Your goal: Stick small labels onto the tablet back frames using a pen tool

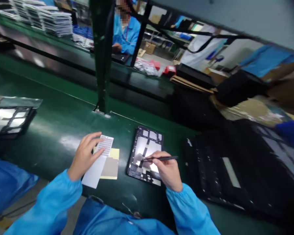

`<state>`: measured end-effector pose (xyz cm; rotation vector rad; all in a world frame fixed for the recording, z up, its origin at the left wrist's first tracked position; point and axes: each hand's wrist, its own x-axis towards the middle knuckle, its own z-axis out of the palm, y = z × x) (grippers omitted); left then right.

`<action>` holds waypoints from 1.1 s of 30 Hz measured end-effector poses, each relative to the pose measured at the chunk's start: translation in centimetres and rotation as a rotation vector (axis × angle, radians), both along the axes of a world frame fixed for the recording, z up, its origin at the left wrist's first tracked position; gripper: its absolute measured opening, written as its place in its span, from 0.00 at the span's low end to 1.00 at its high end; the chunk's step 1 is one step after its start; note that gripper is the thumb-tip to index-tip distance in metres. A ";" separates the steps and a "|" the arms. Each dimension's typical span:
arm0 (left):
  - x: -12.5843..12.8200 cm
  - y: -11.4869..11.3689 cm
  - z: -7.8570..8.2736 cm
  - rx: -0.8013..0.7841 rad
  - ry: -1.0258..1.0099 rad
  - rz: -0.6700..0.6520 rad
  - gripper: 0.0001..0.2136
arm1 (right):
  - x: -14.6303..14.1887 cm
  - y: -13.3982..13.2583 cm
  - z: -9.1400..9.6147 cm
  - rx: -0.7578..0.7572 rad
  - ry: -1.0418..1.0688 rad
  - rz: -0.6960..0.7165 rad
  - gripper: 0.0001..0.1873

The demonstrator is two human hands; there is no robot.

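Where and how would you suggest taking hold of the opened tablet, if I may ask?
I would grip the tablet by its long left edge, coming from the left. It lies flat, inner side up, so that edge seems safest; the right hand, holding a slim black tool, covers part of its right side.

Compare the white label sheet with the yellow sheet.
The white label sheet is longer than the yellow sheet. The white label sheet carries rows of small dark marks; the yellow sheet shows a grey-beige patch. The left hand touches the white label sheet, which partly covers the yellow sheet. Both look flat.
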<state>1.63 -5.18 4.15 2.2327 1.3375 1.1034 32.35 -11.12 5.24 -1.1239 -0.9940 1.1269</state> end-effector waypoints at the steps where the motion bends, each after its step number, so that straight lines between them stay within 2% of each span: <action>1: 1.1 -1.4 0.6 0.055 0.020 -0.069 0.08 | 0.9 -1.6 -0.4 -0.058 0.027 -0.065 0.13; 4: 5.4 -5.3 0.9 0.070 0.102 -0.367 0.06 | 2.7 -5.3 -2.1 -0.199 0.136 -0.216 0.15; 6: 8.4 -6.7 -0.1 0.077 0.195 -0.432 0.05 | 3.1 -6.8 -3.0 -0.232 0.188 -0.255 0.16; 8: 10.8 -6.9 -1.3 0.089 0.266 -0.439 0.03 | 3.2 -7.6 -3.6 -0.222 0.174 -0.256 0.16; 10: 12.6 -6.6 -2.4 0.109 0.312 -0.413 0.03 | 3.3 -7.9 -4.0 -0.166 0.073 -0.257 0.14; 14: 15.0 -6.5 -3.6 0.194 0.326 -0.300 0.03 | 3.4 -7.7 -4.9 0.054 -0.237 -0.315 0.06; 17: 15.7 -6.9 -4.2 0.243 0.278 -0.286 0.06 | 3.4 -7.5 -5.7 0.181 -0.331 -0.351 0.05; 20: 15.4 -6.9 -4.6 0.250 0.232 -0.354 0.09 | 3.4 -7.6 -6.3 0.235 -0.361 -0.348 0.07; 33: 15.1 -6.6 -4.1 0.224 0.200 -0.364 0.09 | 3.2 -7.7 -5.4 0.238 -0.437 -0.319 0.07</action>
